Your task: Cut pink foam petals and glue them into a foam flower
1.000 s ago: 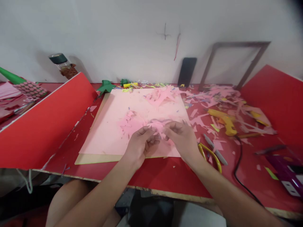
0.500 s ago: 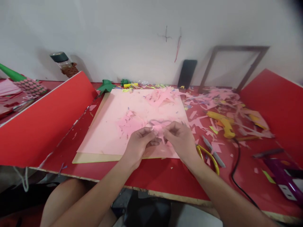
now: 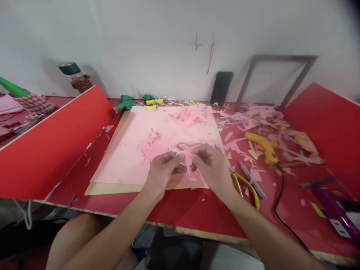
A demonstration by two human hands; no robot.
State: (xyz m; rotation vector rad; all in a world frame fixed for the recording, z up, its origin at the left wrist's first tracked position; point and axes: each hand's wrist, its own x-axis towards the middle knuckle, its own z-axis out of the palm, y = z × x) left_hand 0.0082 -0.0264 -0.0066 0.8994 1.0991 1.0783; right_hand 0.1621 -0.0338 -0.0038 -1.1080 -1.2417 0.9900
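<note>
Both hands meet over the near edge of a large pale pink sheet (image 3: 135, 150) lying on a cardboard backing on the red table (image 3: 197, 213). My left hand (image 3: 161, 174) and my right hand (image 3: 213, 168) each pinch a small crumpled pink paper piece (image 3: 186, 155) between fingertips, close together. Pink paper cuttings (image 3: 153, 144) lie on the sheet just beyond the hands. Yellow-handled scissors (image 3: 247, 183) rest right beside my right wrist.
A yellow glue gun (image 3: 266, 146) with a black cord (image 3: 281, 202) lies among pink scraps at right. Red boards (image 3: 50, 142) stand at both sides. A dark phone (image 3: 221, 88) and a frame (image 3: 281, 78) lean on the wall. A bottle (image 3: 74, 77) stands at back left.
The hands stay pinched on the pink piece and have shifted slightly left and nearer; the view has tilted a little.
</note>
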